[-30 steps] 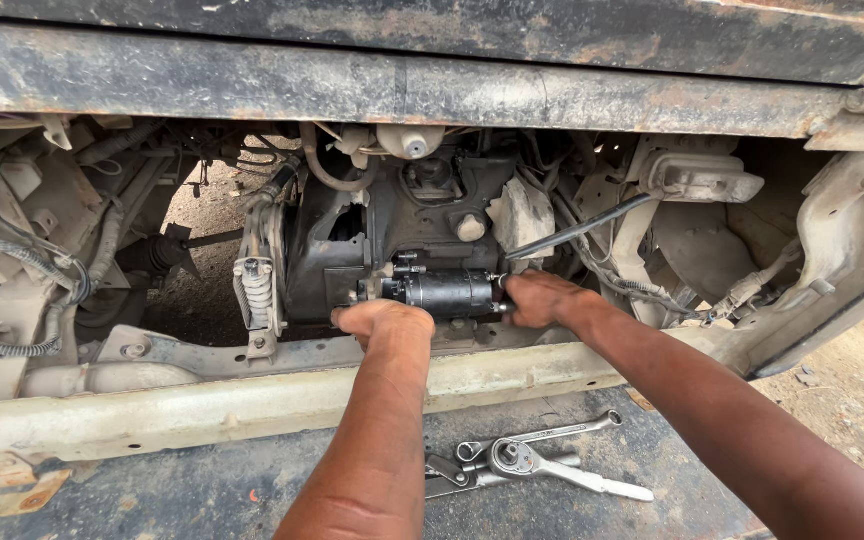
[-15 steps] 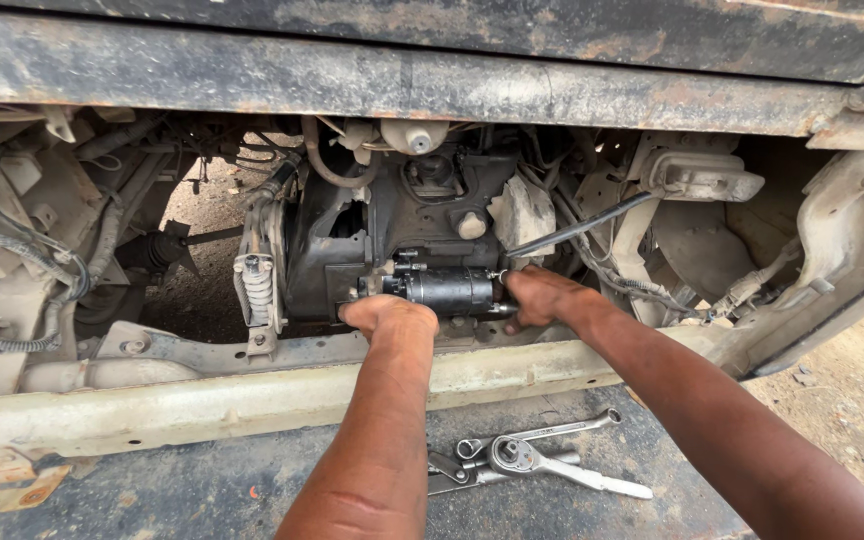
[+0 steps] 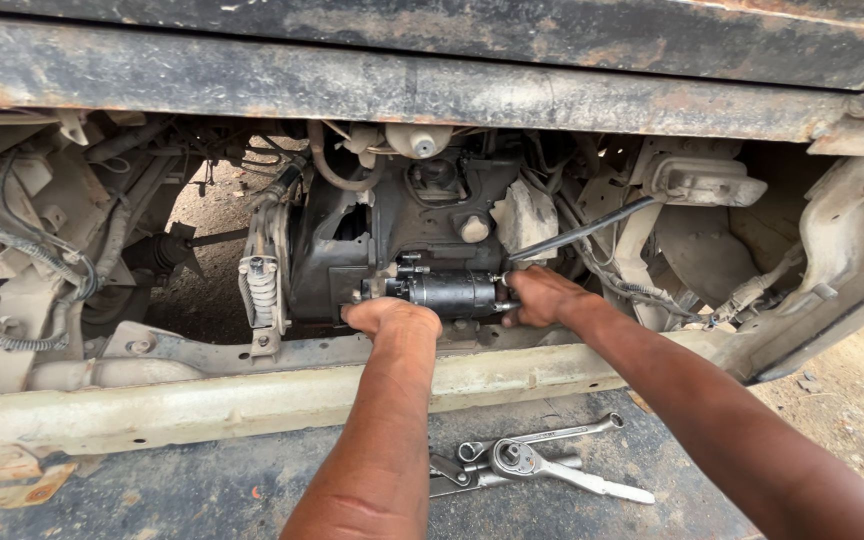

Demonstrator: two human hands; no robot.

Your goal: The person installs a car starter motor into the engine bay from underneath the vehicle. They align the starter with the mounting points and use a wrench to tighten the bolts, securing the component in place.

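A black cylindrical starter motor sits low in the open front of a vehicle, against the dark engine block. My left hand cups its left end from below. Curled around its right end is my right hand. Both forearms reach in over the pale lower crossmember. The fingertips are hidden behind the motor.
Several wrenches and a ratchet lie on the dark ground below my arms. A long black bar slants up to the right of the motor. A rusty bumper beam spans the top. Wiring and hoses hang at left.
Both hands stay on the starter motor, with only a slight shift of the view. Nothing else has visibly moved.
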